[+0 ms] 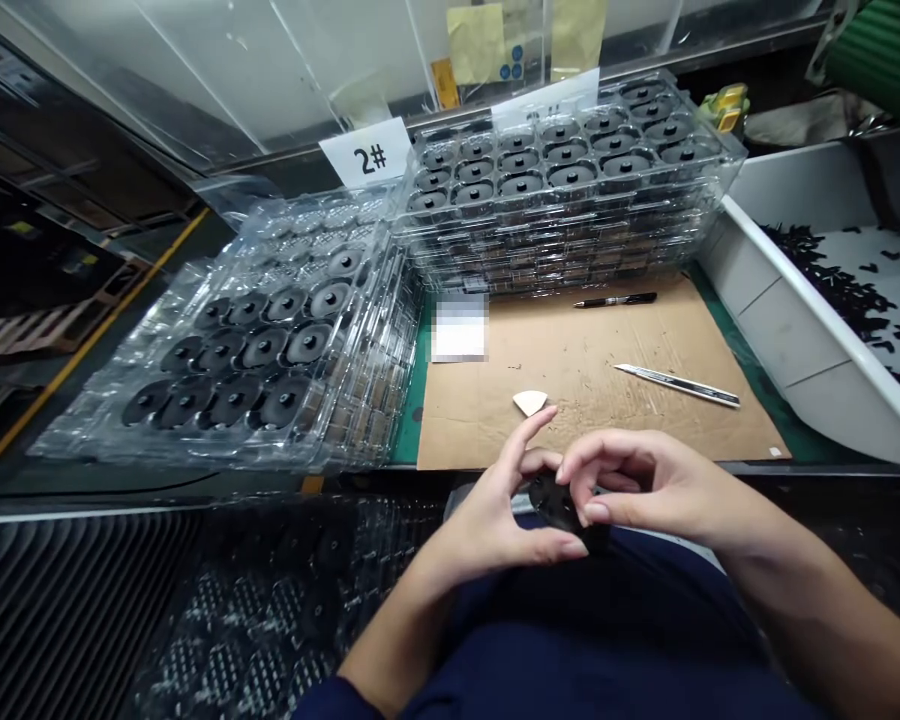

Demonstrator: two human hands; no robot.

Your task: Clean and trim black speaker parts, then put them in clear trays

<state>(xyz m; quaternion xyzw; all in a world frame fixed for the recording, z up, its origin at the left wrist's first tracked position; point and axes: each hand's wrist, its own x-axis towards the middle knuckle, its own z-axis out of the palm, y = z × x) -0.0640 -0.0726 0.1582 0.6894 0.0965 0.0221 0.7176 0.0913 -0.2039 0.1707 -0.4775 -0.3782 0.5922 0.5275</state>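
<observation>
My left hand [495, 510] and my right hand [637, 485] meet just below the table's front edge, over my lap. Together they pinch a small round black plastic part [555, 502]. The left thumb and fingers curl under and around it. The right fingertips press on its top. Most of the part is hidden by the fingers.
A brown cardboard sheet [645, 400] covers the table, with a white triangular scraper [530, 402], a craft knife [679, 385] and a black pen [616, 299] on it. Clear blister trays of black round parts [247, 350] stand left, a taller stack [562, 190] behind. A white bin [810, 330] holds black scraps at right.
</observation>
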